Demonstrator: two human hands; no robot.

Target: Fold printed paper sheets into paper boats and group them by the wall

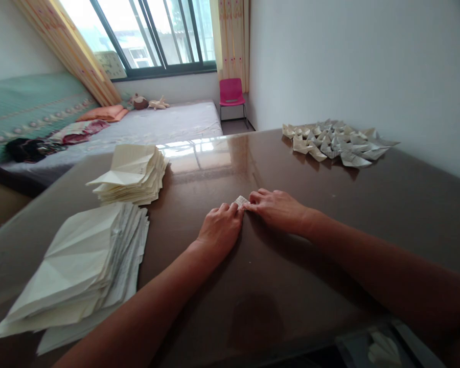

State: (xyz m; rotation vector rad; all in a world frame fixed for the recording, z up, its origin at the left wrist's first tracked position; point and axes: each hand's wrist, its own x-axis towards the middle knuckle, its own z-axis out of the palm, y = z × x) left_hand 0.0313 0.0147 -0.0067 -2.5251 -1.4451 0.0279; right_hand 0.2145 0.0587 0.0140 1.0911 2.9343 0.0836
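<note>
Between my two hands, at the middle of the brown table point(199, 220), is a small piece of folded paper point(242, 201) with a pointed top. My left hand point(223, 225) has its fingers curled together on the paper's left and lower side. From the right, my right hand point(276, 207) pinches the paper's right edge with bent fingers. The fingertips of both hands nearly meet and hide the paper's lower part.
Two stacks of creased paper, a yellowish one point(132, 174) and a larger whitish one point(84, 260), lie at the left. Many folded paper boats point(337, 140) cluster at the back right near the wall. Beyond are a bed point(164, 120) and a pink chair point(231, 93).
</note>
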